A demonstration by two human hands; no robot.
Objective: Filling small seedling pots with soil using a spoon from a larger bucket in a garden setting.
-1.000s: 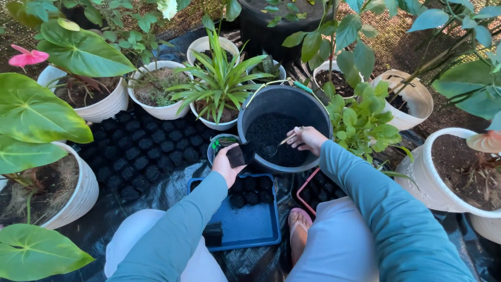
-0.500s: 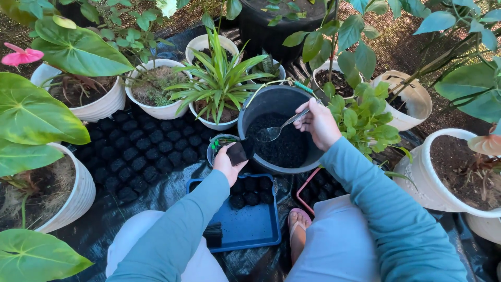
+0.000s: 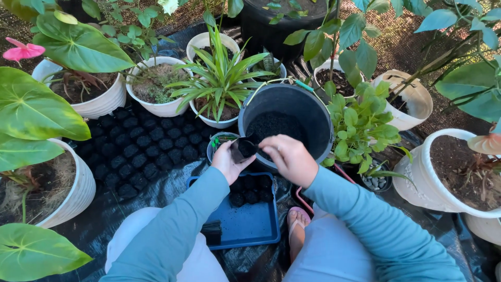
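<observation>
the left hand [image 3: 225, 163] pinches a small black plastic seedling bag [image 3: 242, 150] at the round black soil bucket's [image 3: 313, 112] seven o'clock rim, the right hand [image 3: 290, 158] curls closed above it, best tipping slowly, centred.

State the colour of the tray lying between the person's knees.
The tray is blue, with small black soil-filled bags on it; the head view shows it best.

My arms were covered to the wrists by long, soft teal sleeves. My left hand [image 3: 228, 163] and right hand [image 3: 290, 159] were bare, without gloves. I wore pale lavender-white trousers and a pink flip-flop [image 3: 299, 230] on one foot.
</observation>
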